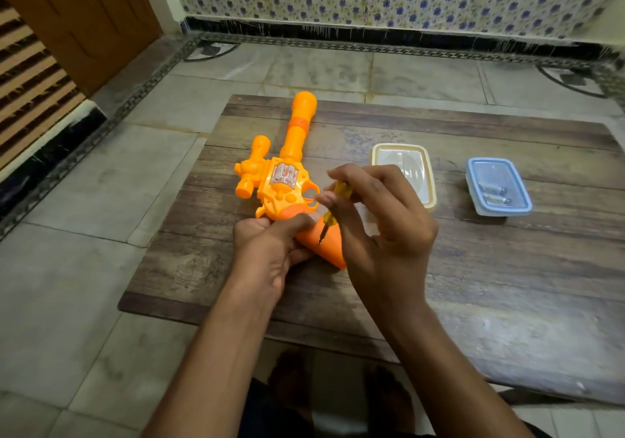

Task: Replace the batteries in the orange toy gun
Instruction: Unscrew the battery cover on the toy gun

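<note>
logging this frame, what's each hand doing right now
Left hand: holds the gun by its grip.
Right hand: pinches the screwdriver, tip on the grip.

The orange toy gun (284, 180) lies on its side on the table (473, 268) at mid-frame. Its long barrel points toward the upper edge and its darker orange handle toward lower centre. A yellow-handled screwdriver (328, 219) stands tilted, its tip touching that handle.

You are working bare-armed, both forearms showing uncovered from the left hand (267, 245) and right hand (389, 231) back to the frame's edge. Below them you are wearing a dark garment (260, 414), its kind unclear.
</note>
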`<state>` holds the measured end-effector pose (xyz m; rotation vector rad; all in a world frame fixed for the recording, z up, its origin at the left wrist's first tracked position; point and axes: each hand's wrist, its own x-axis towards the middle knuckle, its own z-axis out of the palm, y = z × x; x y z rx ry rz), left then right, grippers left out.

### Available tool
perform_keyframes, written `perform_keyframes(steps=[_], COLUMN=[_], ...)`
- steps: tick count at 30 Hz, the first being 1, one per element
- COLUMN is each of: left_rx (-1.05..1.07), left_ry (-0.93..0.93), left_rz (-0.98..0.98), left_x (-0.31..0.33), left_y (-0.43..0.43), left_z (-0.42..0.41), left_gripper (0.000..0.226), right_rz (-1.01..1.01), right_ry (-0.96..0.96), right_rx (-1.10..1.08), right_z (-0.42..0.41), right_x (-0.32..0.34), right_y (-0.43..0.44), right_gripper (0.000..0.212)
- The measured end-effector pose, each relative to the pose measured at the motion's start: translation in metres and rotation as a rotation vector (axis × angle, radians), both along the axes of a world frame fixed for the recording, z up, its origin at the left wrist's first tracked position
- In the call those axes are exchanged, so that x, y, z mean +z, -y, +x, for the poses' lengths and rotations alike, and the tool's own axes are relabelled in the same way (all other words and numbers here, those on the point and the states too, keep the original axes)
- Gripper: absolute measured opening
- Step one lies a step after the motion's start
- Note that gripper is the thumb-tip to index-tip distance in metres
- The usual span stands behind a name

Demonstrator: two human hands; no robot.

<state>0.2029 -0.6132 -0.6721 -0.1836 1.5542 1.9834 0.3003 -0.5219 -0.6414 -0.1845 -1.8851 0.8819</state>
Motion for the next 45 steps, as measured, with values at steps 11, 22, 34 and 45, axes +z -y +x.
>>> perform_keyframes(steps=[11,22,34,45], left_rx=[0.032,0.036,0.027,0.067], left_ry=[0.060,0.064,0.040,0.075], left_rz=[-0.021,-0.023,-0.006,-0.080], left_x=[0.004,0.006,0.006,0.009], left_y=[-0.001,0.000,0.002,-0.002], left_z=[0.000,0.001,0.002,0.000], left_gripper=[0.021,0.025,0.024,0.036], right_rz=[-0.008,-0.078,-0.077,-0.142], right_ry=[0.047,0.028,0.009,-0.020], right_rx=[0.008,0.058,0.144,0.204], right_z=[0.002,0.001,0.003,0.007], right_x=[0.003,0.001,0.004,0.002], right_y=[-0.013,-0.013,-0.010,-0.015], right_gripper=[0.022,0.020,0.019,0.020])
